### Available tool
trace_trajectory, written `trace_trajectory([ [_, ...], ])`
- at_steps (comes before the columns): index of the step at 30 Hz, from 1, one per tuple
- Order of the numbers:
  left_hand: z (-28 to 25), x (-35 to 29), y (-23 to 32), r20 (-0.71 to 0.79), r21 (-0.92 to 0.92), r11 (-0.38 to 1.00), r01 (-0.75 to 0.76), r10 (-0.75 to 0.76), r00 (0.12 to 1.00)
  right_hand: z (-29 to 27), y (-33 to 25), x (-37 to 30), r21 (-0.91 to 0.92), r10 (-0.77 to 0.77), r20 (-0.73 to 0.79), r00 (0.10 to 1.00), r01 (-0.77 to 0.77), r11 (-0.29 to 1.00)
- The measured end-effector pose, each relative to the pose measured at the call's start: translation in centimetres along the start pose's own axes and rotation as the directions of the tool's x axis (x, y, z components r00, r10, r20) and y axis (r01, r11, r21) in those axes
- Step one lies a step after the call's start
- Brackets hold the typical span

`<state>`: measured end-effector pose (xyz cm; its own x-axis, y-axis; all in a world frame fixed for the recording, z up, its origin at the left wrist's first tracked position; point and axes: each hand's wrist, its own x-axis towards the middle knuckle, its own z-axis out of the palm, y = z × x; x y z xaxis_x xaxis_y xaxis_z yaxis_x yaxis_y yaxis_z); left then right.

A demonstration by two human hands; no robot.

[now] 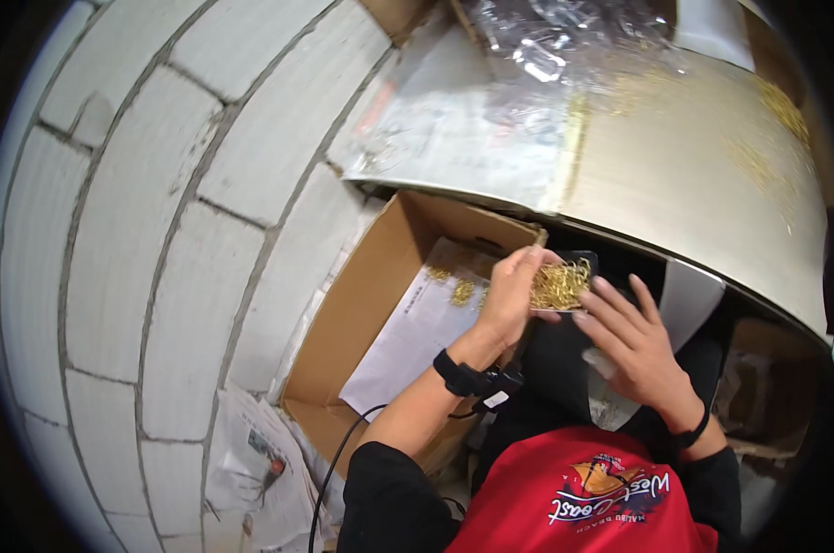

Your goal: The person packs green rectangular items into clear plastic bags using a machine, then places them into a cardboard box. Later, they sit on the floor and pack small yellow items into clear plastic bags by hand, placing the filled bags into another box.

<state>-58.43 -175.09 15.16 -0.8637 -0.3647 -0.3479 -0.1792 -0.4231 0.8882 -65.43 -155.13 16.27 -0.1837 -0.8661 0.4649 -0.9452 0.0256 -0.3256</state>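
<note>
Holding golden pieces [561, 285] near printed paper [415, 323] is the left hand [511, 293]

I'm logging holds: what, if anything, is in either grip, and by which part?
The left grip holds a black tray of small gold-coloured pieces by its left side. The right grip is beside it; any hold there cannot be told.

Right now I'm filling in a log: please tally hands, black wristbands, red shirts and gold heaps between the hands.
Left hand and right hand: 2
Left wristband and right wristband, black: 2
Red shirt: 1
Gold heap between the hands: 1
Total: 6
</note>
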Motion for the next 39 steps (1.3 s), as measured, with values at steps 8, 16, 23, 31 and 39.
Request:
trace_trajectory([
  [8,-18.5,2.1,-1.4,-0.482,0.020,0.980,-0.199,0.184,0.856,0.8,3.3,-4.4,0.099,0.405,-0.124,0.906,-0.395,0.913],
  [16,-24.3,0.3,-18.4,-0.458,-0.159,0.951,0.265,-0.309,0.834,2.1,4.6,-7.0,0.057,0.583,0.080,0.809,-0.587,0.807],
  [23,-21.4,1.1,-23.6,-0.386,-0.089,0.909,0.408,-0.409,0.827,2.3,3.8,-4.6,0.011,0.532,0.109,0.839,-0.537,0.844],
  [31,-23.4,2.3,-19.1,-0.434,0.543,0.795,0.272,-0.012,0.901,-5.1,9.7,-6.0,-0.187,0.417,-0.069,0.906,-0.422,0.887],
  [39,-0.9,15.8,4.7,0.219,0.731,0.500,-0.463,0.471,0.854,-14.6,35.7,-4.2,-0.455,0.815,-0.265,0.515,-0.812,0.366],
])
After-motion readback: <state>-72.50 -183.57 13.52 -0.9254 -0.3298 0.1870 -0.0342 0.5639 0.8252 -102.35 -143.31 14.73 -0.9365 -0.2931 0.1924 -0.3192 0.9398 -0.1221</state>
